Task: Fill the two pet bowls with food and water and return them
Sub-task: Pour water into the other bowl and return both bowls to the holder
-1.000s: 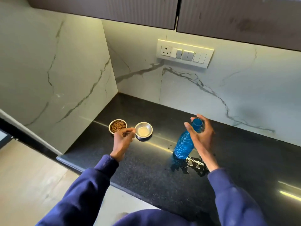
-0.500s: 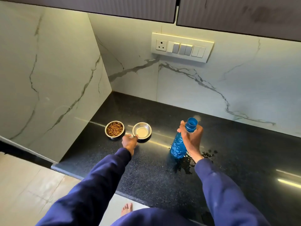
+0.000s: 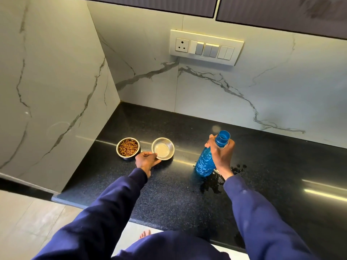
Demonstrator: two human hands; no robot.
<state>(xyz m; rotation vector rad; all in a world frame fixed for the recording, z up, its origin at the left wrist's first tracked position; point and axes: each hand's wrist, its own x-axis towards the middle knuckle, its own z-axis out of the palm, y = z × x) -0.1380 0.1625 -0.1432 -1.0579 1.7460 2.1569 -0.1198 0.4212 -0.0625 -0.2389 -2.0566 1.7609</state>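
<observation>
Two small steel bowls stand side by side on the black counter near the left corner. The left bowl (image 3: 128, 148) holds brown kibble. The right bowl (image 3: 163, 148) has a shallow pool of liquid at its bottom. My left hand (image 3: 146, 161) grips the front rim of the right bowl. A blue plastic water bottle (image 3: 207, 160) stands upright to the right, its mouth uncapped. My right hand (image 3: 221, 155) is wrapped around the bottle's neck and shoulder.
A puddle of spilled water (image 3: 223, 177) lies on the counter (image 3: 169, 196) beside the bottle's base. A switch panel (image 3: 205, 47) sits on the marble backsplash, under dark cabinets. The marble side wall (image 3: 52, 102) closes the left. A bare foot (image 3: 145, 234) shows on the floor.
My right hand has closed around the bottle's neck, after hovering open beside it. My left hand keeps hold of the right bowl, which now sits on the counter. The view pulled back.
</observation>
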